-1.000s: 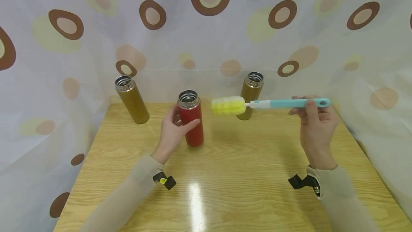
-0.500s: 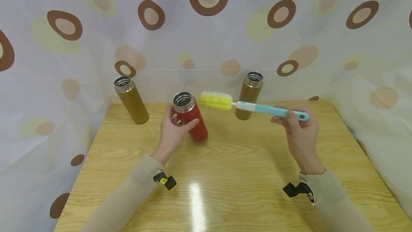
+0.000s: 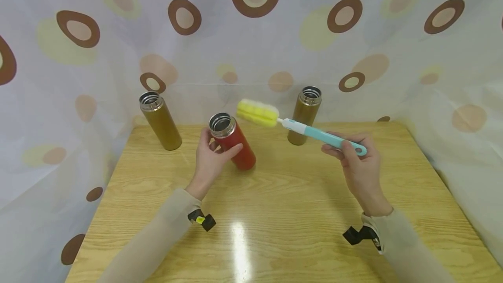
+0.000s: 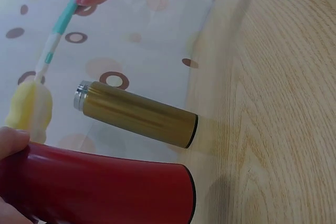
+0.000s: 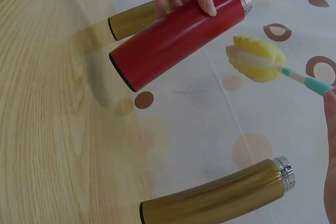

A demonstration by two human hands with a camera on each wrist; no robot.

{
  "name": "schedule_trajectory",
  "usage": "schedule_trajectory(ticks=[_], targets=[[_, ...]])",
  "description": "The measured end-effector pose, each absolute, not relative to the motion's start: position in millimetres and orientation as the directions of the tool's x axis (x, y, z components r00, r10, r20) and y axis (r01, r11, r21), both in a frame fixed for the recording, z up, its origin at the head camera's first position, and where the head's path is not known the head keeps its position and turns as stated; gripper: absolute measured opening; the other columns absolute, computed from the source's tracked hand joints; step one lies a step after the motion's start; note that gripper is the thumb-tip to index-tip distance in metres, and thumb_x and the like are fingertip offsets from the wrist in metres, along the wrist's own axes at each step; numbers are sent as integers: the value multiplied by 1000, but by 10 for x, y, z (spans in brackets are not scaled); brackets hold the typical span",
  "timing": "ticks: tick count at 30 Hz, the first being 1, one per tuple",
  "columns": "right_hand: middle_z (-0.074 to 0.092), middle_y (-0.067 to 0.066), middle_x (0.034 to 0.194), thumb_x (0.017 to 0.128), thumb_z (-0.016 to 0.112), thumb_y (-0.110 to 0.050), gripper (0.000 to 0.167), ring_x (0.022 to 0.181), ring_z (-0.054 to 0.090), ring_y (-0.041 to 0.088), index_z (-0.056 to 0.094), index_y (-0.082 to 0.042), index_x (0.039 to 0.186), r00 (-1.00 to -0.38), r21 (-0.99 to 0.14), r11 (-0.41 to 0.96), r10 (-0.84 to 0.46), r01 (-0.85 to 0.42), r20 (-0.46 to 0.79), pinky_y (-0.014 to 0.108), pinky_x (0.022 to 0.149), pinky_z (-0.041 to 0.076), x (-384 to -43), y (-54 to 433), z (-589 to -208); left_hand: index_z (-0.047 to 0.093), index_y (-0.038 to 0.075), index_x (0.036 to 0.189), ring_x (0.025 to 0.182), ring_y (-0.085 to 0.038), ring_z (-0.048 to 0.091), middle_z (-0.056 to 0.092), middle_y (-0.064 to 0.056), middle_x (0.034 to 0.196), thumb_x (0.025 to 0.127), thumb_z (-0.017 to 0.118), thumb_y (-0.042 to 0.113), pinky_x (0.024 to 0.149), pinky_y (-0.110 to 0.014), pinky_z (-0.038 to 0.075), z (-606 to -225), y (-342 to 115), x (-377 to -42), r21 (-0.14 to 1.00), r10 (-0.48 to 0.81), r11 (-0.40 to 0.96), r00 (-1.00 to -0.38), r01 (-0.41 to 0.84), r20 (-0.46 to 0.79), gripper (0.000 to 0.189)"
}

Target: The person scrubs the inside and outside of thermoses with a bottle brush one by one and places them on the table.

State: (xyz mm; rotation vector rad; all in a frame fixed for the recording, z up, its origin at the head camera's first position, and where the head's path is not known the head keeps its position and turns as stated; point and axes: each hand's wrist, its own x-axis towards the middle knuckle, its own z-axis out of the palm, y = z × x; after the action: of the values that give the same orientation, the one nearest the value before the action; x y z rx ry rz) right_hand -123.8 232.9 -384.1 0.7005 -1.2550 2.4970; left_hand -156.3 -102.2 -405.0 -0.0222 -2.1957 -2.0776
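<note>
Left hand [image 3: 209, 159] clamped round red bottle [image 3: 240, 148], tilted over surface [image 3: 291, 222], mouth [image 3: 222, 122] leaning left. Right hand [image 3: 359, 169] pinches brush [image 3: 314, 133] at tail end; yellow head [image 3: 257, 112] up-left, just right of mouth, apart.

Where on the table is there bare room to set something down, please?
The widest bare patch of table lies front and centre, between left sleeve and right sleeve; another, at left, between left gold bottle and left sleeve. Back centre is crowded: left hand, tilted red bottle, yellow brush head, right gold bottle.
</note>
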Motion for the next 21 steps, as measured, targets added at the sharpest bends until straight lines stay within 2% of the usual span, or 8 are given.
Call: schedule_trajectory(ticks=[9,16,21], targets=[[72,24,123,105,43,14,16,100,77,31,57,6,108,-854,-770,-499,-104,-398,509,43,92,59,-1180,2305,-3906,39,13,145,134,-33,56,52,-5,143,85,87,15,108,-46,52,-4031,-1003,-1559,991,-92,32,-987,130,132,77],[74,19,117,104,44,15,18,101,77,29,58,5,111,-881,-840,-403,-143,-364,451,42,91,59,-1140,2338,-3975,39,15,145,137,-31,53,51,-3,144,86,87,19,109,-46,51,-4030,-1008,-1559,990,-91,44,-987,131,134,76],[78,11,109,104,50,11,17,97,78,22,57,2,117,-894,-922,-205,-248,-328,373,39,90,60,-1141,2395,-4013,38,15,145,137,-33,53,51,-4,144,86,87,17,108,-48,51,-4028,-1006,-1556,988,-101,25,-983,153,155,77]])
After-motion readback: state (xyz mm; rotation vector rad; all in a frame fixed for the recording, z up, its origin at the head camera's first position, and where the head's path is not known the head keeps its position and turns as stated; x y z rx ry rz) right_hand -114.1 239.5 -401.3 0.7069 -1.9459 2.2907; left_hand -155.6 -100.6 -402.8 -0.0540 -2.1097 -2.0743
